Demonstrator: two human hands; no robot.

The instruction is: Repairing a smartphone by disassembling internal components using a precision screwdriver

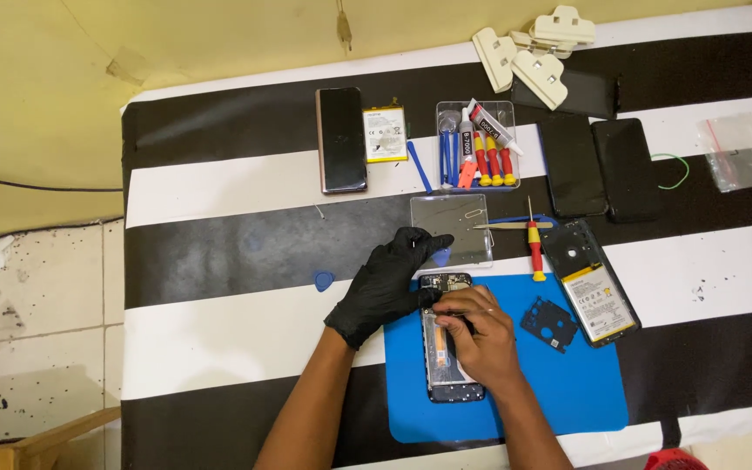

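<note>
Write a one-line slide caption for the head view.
Gloved left hand steadies an opened phone on a blue mat while the bare right hand works inside it.

Four cream clamps point(533, 48) lie on the counter point(219, 187). There are two blue picks point(324, 280), two batteries point(385, 134) and one blue mat point(567, 383).
</note>
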